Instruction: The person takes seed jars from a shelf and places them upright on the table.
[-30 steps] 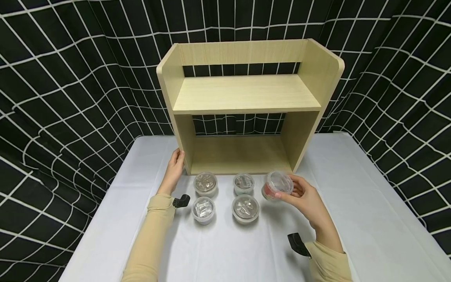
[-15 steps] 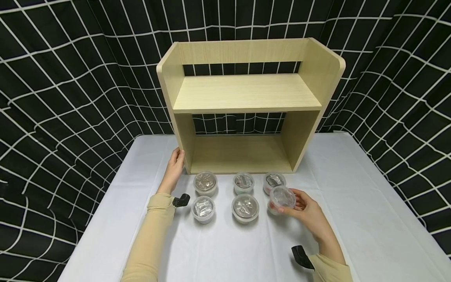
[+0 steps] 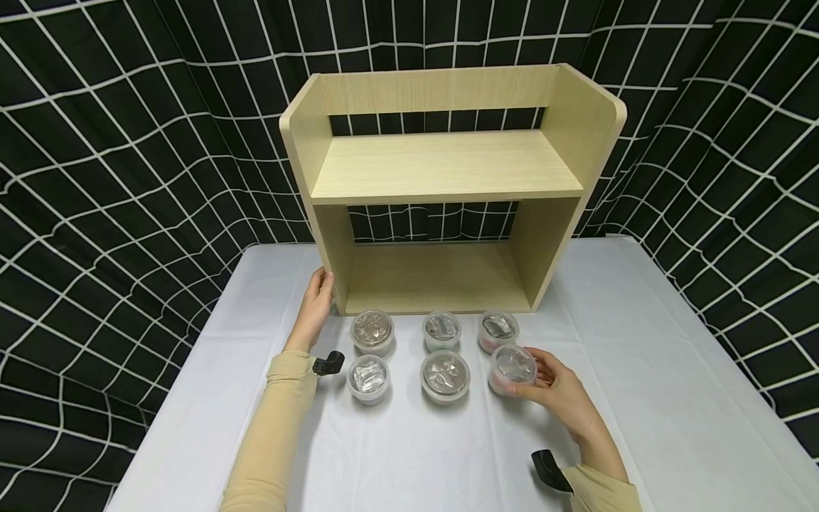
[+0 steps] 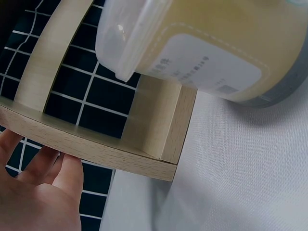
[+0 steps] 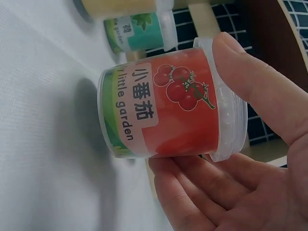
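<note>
My right hand (image 3: 566,398) pinches a clear-lidded plastic tub (image 3: 514,368) between thumb and fingers. In the right wrist view the same tub shows a red label (image 5: 187,125) with cherry tomatoes and the words "little garden". I cannot tell if its base touches the table. Just behind it stands another lidded tub (image 3: 498,328) with a dark packet under its lid. My left hand (image 3: 313,307) rests against the outer side of the wooden shelf (image 3: 448,195), its fingers on the left panel. Near this hand, in the left wrist view, a tub (image 4: 207,53) with a yellowish label looms large.
Several more lidded tubs stand in front of the shelf: two at the left, a tub (image 3: 373,331) behind another tub (image 3: 368,379), and two in the middle, a tub (image 3: 441,329) behind a wider tub (image 3: 445,375). White cloth (image 3: 397,455) covers the table.
My right hand has brought the tomato tub rightward and nearer to me, uncovering the tub behind it, and has lowered it. My left hand has stayed at the shelf's side.
</note>
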Demonstrator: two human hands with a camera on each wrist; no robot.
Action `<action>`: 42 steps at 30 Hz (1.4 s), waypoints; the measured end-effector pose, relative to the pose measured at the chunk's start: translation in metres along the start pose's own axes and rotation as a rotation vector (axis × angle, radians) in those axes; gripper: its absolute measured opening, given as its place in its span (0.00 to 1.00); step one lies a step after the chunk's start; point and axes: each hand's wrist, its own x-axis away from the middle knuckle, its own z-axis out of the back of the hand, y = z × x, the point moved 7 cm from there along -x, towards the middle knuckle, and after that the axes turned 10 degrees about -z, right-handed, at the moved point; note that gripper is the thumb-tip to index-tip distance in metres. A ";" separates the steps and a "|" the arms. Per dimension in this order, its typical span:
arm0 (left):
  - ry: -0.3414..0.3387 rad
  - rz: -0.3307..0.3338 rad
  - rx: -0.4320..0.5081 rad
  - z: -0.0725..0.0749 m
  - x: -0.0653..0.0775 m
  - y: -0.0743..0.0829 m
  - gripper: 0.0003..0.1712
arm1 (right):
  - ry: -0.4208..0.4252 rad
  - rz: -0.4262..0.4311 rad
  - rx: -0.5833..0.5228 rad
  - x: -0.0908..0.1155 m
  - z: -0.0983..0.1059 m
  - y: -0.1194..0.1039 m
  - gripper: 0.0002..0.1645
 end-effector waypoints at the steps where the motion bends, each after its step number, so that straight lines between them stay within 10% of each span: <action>1: -0.004 0.000 0.000 0.000 0.000 0.000 0.31 | -0.001 -0.002 0.004 0.000 -0.001 0.000 0.48; 42: 0.000 -0.015 0.007 0.000 0.000 0.000 0.32 | -0.017 -0.006 0.149 0.013 -0.003 -0.015 0.46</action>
